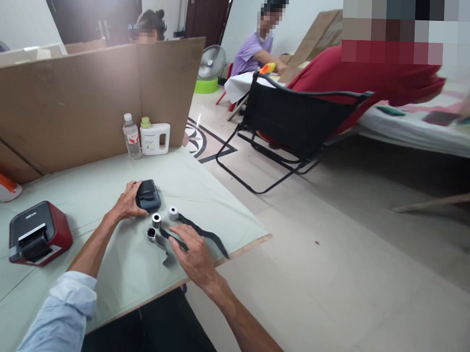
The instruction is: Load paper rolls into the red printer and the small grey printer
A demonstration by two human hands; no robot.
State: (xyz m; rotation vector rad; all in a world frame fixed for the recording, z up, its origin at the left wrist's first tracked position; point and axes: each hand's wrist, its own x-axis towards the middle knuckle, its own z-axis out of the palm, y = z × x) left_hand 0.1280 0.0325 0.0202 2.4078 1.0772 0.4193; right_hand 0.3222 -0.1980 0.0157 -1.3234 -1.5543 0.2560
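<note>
My left hand [128, 202] is at the left side of a small dark device that looks like a portable label printer [148, 195], thumb in front and fingers behind, with the device resting on the table. To its right and nearer to me lie three small paper rolls: a white one [173, 213] with a long dark strip [207, 235] trailing right, a middle one [156, 221] with a dark tail, and a nearer one [151, 234] with a curled grey tail. My right hand [193, 254] is over the middle roll's tail, fingers extended and apart; whether it touches the tail I cannot tell.
A red and black printer [42, 233] stands on the green-covered table [111, 284] at left. Along a cardboard partition [87, 104] stand a water bottle [132, 136], a white jug [155, 138] and an orange-white bottle [3, 183]. Beyond are a black folding chair [294, 114] and several people.
</note>
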